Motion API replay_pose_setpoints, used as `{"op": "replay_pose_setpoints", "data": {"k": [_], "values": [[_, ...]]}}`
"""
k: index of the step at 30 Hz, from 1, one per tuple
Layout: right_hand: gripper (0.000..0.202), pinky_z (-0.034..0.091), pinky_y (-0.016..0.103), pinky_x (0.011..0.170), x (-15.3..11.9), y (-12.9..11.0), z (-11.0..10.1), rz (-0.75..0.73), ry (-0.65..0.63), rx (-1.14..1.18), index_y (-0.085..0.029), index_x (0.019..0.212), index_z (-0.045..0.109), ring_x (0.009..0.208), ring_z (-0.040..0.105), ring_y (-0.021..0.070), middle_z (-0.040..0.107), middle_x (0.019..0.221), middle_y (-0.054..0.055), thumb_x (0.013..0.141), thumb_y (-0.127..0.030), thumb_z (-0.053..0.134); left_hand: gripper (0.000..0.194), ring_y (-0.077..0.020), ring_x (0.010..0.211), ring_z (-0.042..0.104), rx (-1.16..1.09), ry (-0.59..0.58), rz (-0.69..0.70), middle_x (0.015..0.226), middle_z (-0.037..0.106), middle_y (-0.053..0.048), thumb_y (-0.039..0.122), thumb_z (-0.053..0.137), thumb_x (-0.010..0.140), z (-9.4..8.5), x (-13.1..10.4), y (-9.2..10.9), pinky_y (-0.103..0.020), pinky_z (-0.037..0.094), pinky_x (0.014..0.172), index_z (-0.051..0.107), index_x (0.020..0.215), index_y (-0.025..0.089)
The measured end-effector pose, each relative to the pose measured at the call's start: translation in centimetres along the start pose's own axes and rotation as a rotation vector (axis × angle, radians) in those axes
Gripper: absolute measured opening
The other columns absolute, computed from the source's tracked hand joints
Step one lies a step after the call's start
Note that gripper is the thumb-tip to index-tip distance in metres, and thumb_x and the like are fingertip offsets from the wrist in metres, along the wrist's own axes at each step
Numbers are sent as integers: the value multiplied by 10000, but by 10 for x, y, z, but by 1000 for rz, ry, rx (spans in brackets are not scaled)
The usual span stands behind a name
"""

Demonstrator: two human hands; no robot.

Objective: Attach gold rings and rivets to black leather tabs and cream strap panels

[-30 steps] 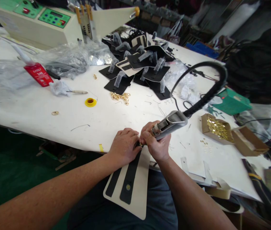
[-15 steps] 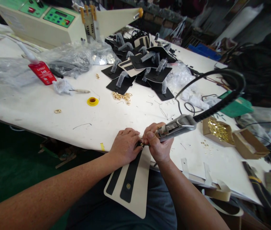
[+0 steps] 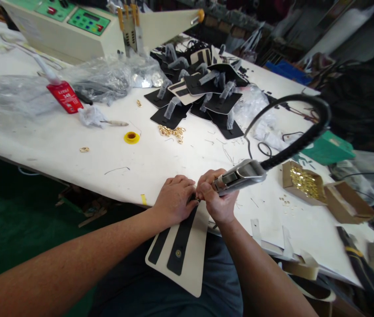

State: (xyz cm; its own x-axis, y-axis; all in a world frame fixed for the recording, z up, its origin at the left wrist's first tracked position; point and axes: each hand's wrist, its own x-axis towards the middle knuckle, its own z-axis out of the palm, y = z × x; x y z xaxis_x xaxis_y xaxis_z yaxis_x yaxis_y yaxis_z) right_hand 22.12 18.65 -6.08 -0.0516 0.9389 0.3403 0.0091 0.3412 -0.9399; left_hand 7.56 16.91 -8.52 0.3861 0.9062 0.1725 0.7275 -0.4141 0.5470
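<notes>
My right hand [image 3: 218, 198] is wrapped round a grey metal hand tool [image 3: 242, 177] with a thick black cable, its tip pointing left to the table edge. Beside it, my left hand [image 3: 176, 198] presses on the top end of a cream panel [image 3: 196, 246] with black strips, fingers closed on it. The panel hangs over the table's front edge above my lap. A round metal snap [image 3: 178, 253] shows on the longer black strip. Between the fingertips of both hands, at the tool's tip, lies a small metal part too hidden to make out.
Black panels [image 3: 223, 102] are piled at the back centre, with gold clasps [image 3: 172, 132] in front. A yellow spool [image 3: 131, 137] and red glue bottle [image 3: 65, 97] lie left. Cartons, one holding gold pieces [image 3: 304, 181], and black-handled pliers [image 3: 355, 251] sit right.
The view has shifted slightly, so the table items appear a little to the right. Both hands keep their hold, and the tool has tilted slightly.
</notes>
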Motion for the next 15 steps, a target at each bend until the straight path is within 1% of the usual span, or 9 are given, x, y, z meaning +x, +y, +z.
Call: {"op": "replay_pose_setpoints", "data": {"k": [4, 7, 12, 15], "values": [[292, 500, 319, 498, 0, -1, 1, 10, -29, -47, -249, 784, 565, 542, 552, 153, 592, 643, -26, 823, -415, 802, 133, -311, 1207, 589, 4, 14, -5, 1129, 737, -73, 288, 675, 903, 1, 0, 0, -497, 486, 969, 713, 1022, 243], [289, 501, 324, 505, -2, -2, 2, 3, -15, -56, -249, 784, 567, 552, 562, 157, 603, 653, -20, 822, -404, 808, 131, -310, 1205, 588, -1, 19, -1, 1134, 737, -69, 295, 672, 912, 2, 0, -1, -503, 480, 970, 715, 1023, 241], [279, 476, 306, 513, -6, -4, 7, -73, 117, 68, -249, 806, 530, 549, 560, 141, 585, 678, -33, 874, -374, 770, 151, -302, 1242, 571, -9, 12, 14, 1231, 739, -40, 373, 689, 937, 0, -1, -1, -502, 467, 1000, 726, 1021, 253], [279, 480, 304, 527, -12, -4, 9, -106, 176, 92, -249, 823, 510, 552, 560, 134, 561, 705, -40, 887, -358, 759, 157, -297, 1262, 565, -8, 16, 11, 1277, 734, -42, 377, 707, 930, -2, -2, 0, -500, 461, 1017, 730, 1011, 244]]}}
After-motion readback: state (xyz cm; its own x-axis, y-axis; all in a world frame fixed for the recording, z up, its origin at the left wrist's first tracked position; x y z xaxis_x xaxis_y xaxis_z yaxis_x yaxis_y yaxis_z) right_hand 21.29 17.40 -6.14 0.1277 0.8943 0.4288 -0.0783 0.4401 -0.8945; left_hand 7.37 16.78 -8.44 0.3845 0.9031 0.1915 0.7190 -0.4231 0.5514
